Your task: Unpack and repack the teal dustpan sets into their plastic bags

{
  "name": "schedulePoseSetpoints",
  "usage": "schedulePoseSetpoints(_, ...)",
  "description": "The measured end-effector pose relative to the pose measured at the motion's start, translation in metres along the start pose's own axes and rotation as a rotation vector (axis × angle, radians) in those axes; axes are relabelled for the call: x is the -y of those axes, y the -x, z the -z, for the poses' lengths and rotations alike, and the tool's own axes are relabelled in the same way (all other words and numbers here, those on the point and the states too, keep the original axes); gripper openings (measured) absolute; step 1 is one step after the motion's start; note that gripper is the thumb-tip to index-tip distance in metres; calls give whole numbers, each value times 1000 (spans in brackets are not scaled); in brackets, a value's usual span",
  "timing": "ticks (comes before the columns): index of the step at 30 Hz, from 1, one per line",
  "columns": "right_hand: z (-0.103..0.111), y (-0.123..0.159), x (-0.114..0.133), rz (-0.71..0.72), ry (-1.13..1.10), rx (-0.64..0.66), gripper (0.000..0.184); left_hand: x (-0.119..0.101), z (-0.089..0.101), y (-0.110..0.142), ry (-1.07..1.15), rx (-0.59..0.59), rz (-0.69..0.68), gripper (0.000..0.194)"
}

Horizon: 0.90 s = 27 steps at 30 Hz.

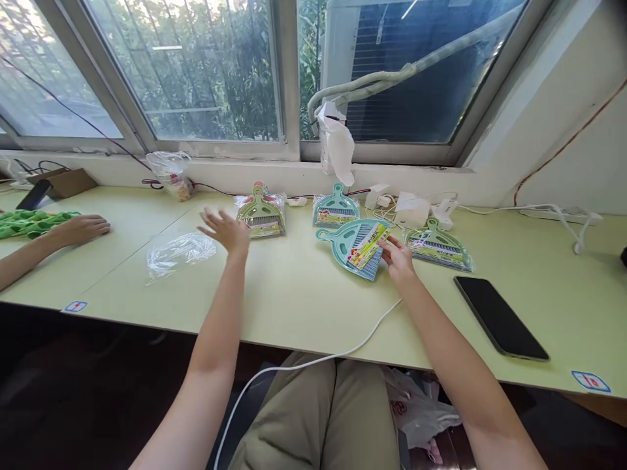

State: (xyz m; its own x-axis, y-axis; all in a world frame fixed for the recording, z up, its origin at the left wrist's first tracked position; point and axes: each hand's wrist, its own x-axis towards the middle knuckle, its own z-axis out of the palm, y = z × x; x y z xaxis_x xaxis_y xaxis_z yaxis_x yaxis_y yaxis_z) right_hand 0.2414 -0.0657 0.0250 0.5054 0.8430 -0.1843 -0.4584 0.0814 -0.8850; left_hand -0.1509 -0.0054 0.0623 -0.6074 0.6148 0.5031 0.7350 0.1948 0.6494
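Note:
My right hand point(399, 260) grips the right edge of a turquoise dustpan and brush set point(339, 243), its fingers closed by the striped bristles and yellow label. The set's handle points left, and it is held over the table. My left hand point(230, 234) is raised, holding nothing, with its fingers spread. To its left lies a crumpled clear plastic bag point(180, 254). Just beyond the left hand rests a bagged green dustpan set point(264, 212). Behind the held set is another turquoise dustpan set point(337, 207), and a green one point(437, 247) lies right of my right hand.
A black phone point(500, 316) and a white cable point(313, 362) lie near the front edge. Chargers point(411, 210) and wires sit at the back. At the left, another person's hand point(83, 228) rests beside green fabric point(42, 222). A clear bag point(174, 179) stands by the window.

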Motion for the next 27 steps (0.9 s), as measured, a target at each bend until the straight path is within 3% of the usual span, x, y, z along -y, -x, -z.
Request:
schedulePoseSetpoints(2, 1, -2, -3, -4, 7, 11, 29, 40, 7, -15, -246, 72, 151, 69)
schedulePoseSetpoints(4, 2, -3, -6, -2, 13, 23, 29, 69, 6, -23, -375, 240, 329, 72)
schedulePoseSetpoints(7, 3, -4, -8, 4, 0, 24, 28, 82, -9, -24, -384, 360, 279, 59)
schedulePoseSetpoints(10, 5, -5, -6, 16, -21, 23, 30, 72, -25, -20, -277, 373, 156, 50)
schedulePoseSetpoints(12, 7, -8, -3, 37, -30, 21, 32, 65, -29, -16, -243, 321, 124, 48)
schedulePoseSetpoints(15, 10, -12, 1, 82, -39, -1, 35, 54, -19, -9, -182, 159, 82, 50)
schedulePoseSetpoints(17, 11, -14, 4, 100, -41, -16, 36, 42, -6, 0, -93, 46, -27, 51)
schedulePoseSetpoints(20, 10, -13, 6, 95, -58, -14, 37, 12, 10, 24, 117, -18, -215, 46)
schedulePoseSetpoints(22, 8, -11, 6, 86, -84, 12, 38, -12, 10, 48, 292, -28, -278, 41)
schedulePoseSetpoints(23, 6, -9, 5, 85, -98, 31, 38, -23, 7, 61, 388, 4, -304, 39)
schedulePoseSetpoints(25, 2, -6, 3, 92, -120, 69, 39, -44, -4, 91, 604, 207, -349, 34)
schedulePoseSetpoints(27, -1, -3, 0, 105, -120, 97, 40, -62, -20, 120, 788, 631, -326, 36)
